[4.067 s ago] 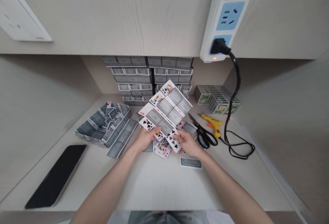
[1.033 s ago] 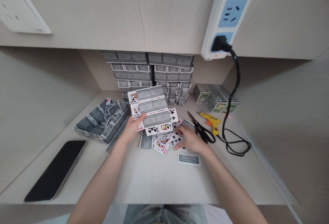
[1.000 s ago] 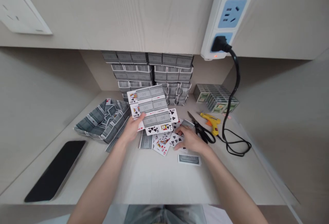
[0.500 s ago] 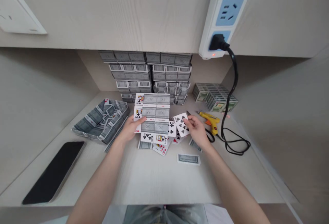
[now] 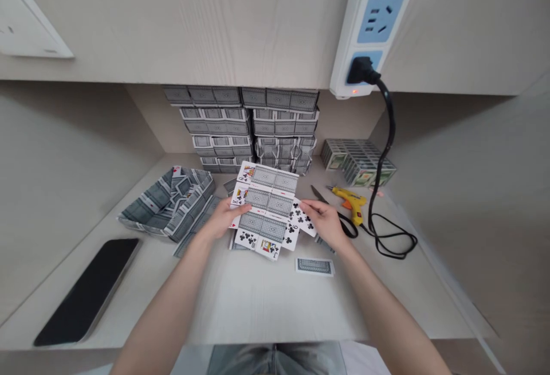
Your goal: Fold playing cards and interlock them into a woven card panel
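Observation:
My left hand (image 5: pixel 222 218) grips the left side of a panel of joined playing cards (image 5: pixel 267 202), thumb on top. Most of its cards show their grey patterned backs; along the left and near edges some faces show, such as a ten and a jack. Between thumb and fingers of my right hand (image 5: pixel 325 221) is a clubs playing card (image 5: pixel 306 221), face up. Its left edge meets the panel's right side; whether it is tucked in I cannot tell. Beneath the panel other cards are mostly hidden. One loose card (image 5: pixel 314 266) lies face down nearer me.
A tray built of cards (image 5: pixel 148 223) and a black phone (image 5: pixel 88 292) lie left. Stacked card blocks (image 5: pixel 219 125) stand behind. Scissors (image 5: pixel 349 227), a yellow glue gun (image 5: pixel 351 200), its cable and smaller blocks (image 5: pixel 358 160) are right. A power strip (image 5: pixel 352 82) hangs above.
The panel has turned clockwise and shifted slightly right. My right hand has brought the clubs card in against the panel's right edge, where part of it is now covered.

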`<state>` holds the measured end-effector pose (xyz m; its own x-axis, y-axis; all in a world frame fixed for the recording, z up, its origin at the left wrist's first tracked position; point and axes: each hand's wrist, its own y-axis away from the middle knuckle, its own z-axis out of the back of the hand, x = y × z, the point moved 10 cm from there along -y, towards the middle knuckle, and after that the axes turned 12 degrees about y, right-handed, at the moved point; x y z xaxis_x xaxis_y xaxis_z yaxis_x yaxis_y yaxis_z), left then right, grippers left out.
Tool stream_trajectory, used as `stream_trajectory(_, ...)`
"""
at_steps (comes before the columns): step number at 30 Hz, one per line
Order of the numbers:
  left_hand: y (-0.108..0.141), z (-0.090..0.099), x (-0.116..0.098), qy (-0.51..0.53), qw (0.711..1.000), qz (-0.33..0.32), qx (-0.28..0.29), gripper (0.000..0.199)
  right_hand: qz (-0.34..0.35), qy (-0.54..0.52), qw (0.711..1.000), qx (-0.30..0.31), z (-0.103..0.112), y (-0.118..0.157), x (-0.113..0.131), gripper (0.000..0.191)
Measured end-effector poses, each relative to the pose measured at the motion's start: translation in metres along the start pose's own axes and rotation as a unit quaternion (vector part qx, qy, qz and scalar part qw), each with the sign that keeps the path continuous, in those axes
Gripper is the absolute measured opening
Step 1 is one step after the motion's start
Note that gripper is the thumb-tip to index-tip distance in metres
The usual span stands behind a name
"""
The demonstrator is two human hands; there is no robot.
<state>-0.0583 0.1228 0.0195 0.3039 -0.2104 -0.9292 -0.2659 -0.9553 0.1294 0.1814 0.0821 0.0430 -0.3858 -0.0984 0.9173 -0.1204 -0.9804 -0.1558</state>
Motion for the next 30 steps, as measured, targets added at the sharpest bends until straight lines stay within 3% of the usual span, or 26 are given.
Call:
stream_trajectory(5,-0.001,-0.001,0.005,-0.031,0.999,0.008,0.008,0.037,-0.001,0.005,0.998,0.055,-0.011,0.000,-0.006,0.030)
stream_trajectory(10,0.000,-0.005,0.008,-0.038,0.999,0.009,0.017,0.034,0.005,0.020,0.999,0.048,-0.011,0.001,0.000,0.029)
stream_trajectory(13,-0.001,-0.002,0.002,-0.034,0.999,-0.008,0.001,0.039,-0.015,-0.033,0.999,0.033,-0.005,0.001,0.000,0.030)
stream_trajectory(18,-0.002,0.007,-0.008,-0.022,0.998,-0.040,-0.032,0.047,-0.059,-0.096,0.988,0.104,-0.014,0.000,-0.011,0.032)
stream_trajectory(25,0.000,-0.004,0.002,-0.019,0.999,-0.014,-0.027,0.043,-0.068,-0.074,0.993,0.066,-0.009,-0.003,-0.023,0.028)
stream_trajectory(30,0.001,-0.005,0.004,-0.018,0.999,-0.013,-0.033,0.043,-0.057,-0.056,0.994,0.075,-0.014,-0.001,-0.024,0.030)
